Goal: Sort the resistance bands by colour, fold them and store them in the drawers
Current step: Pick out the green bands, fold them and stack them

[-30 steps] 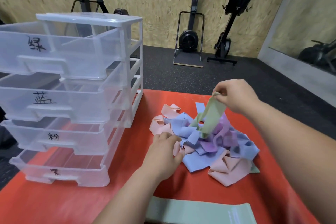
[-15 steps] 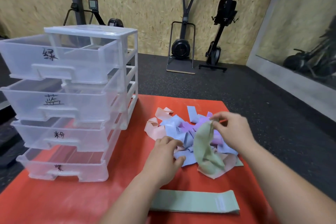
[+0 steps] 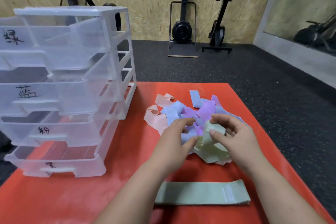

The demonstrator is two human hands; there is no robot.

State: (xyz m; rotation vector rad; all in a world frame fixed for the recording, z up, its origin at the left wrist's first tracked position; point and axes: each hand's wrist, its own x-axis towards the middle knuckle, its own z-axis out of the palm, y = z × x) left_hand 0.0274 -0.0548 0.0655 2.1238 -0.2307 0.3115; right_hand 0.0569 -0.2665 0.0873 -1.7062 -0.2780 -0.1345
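A heap of pink, blue and purple resistance bands lies on the red mat. My right hand pinches a crumpled pale green band over the heap's near edge. My left hand has its thumb on the same band, fingers loosely bent over the heap. Another green band lies flat near me. A clear plastic drawer tower with hand-written labels stands at left, its drawers pulled out.
The mat's right edge drops to dark speckled floor. Gym machines stand against the chipboard wall at the back. A mirror fills the right wall.
My right hand pulled the green band out of the heap, lowered it toward me, and my left hand came up to meet it. The view tipped down.
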